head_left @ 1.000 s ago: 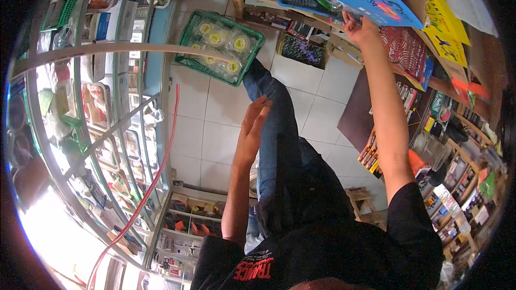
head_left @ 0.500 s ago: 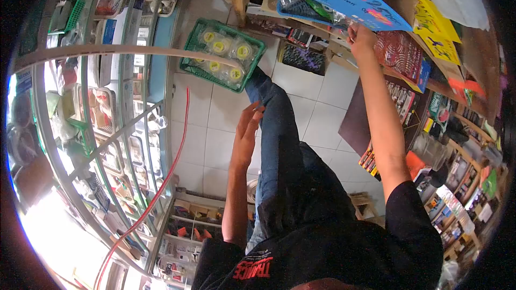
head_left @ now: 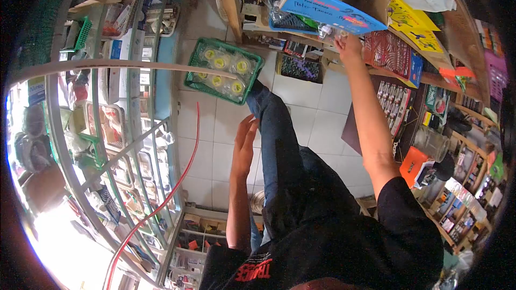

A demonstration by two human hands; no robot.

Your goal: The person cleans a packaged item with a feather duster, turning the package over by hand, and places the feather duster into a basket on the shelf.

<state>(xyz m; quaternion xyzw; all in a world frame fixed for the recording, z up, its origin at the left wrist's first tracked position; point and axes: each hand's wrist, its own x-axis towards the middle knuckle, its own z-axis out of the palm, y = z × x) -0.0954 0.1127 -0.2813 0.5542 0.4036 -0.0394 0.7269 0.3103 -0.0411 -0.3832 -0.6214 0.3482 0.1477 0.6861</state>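
Observation:
My right hand (head_left: 349, 49) reaches up to the shelf just under a blue box (head_left: 333, 8) with handwriting on it. Its fingers are bent by small clear-wrapped items (head_left: 325, 31) at the edge of a blue basket (head_left: 290, 21); what they hold, if anything, is too small to tell. My left hand (head_left: 245, 142) hangs beside my leg with nothing in it, its fingers loosely extended. Near my knee a green basket (head_left: 250, 95) holds several clear round packs with yellow labels.
Glass shelves (head_left: 115, 156) full of goods line the left side. A red cable (head_left: 174, 190) and a pale strip (head_left: 134, 64) cross in front. A patterned red pack (head_left: 389, 52) and yellow packets (head_left: 411, 19) sit at the upper right.
The view has shifted, so the shelf, basket and boxes appear lower and more of the blue box's open top shows. My right hand remains by the blue basket; my left hand still hangs down.

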